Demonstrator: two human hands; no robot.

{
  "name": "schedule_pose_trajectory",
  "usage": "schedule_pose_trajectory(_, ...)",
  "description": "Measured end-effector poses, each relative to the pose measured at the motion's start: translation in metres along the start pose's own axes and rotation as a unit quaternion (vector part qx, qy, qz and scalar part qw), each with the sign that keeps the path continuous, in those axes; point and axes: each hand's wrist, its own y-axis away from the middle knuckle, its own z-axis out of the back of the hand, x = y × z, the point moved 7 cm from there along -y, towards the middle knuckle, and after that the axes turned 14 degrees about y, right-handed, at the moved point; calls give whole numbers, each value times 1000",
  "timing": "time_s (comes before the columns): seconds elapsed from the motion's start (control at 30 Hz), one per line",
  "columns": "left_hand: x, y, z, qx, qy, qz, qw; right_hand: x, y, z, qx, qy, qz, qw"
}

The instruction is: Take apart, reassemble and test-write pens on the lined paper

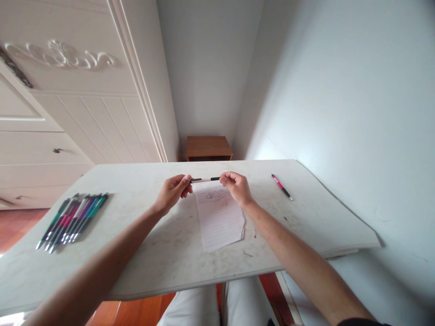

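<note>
A white pen with black ends (205,180) is held level between both hands, just above the far end of a lined sheet of paper (220,219). My left hand (174,190) pinches its left end with closed fingers. My right hand (236,186) pinches the right end the same way. The paper lies on the white table (163,253), has scribbles near its top and a torn right edge.
Several pens (73,220) in green, pink, white and blue lie in a row at the table's left. One pink pen (282,186) lies at the right. A white cabinet stands left, a wall right, a small wooden stand (208,148) behind.
</note>
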Motion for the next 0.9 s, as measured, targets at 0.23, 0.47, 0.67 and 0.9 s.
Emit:
schedule_pose_trajectory(0.23,2,-2,5,-25,-15,-32,999,1,0,2,-20,26,13,999)
schedule_pose_trajectory(0.47,-8,4,4,-48,-130,-141,980,0,0,4,-29,47,17,998)
schedule_pose_trajectory(0.67,-7,4,5,-39,-70,-101,992,3,0,6,-40,57,31,997)
schedule_pose_trajectory(0.9,-8,3,1,-11,-116,-65,991,8,2,7,-47,73,46,995)
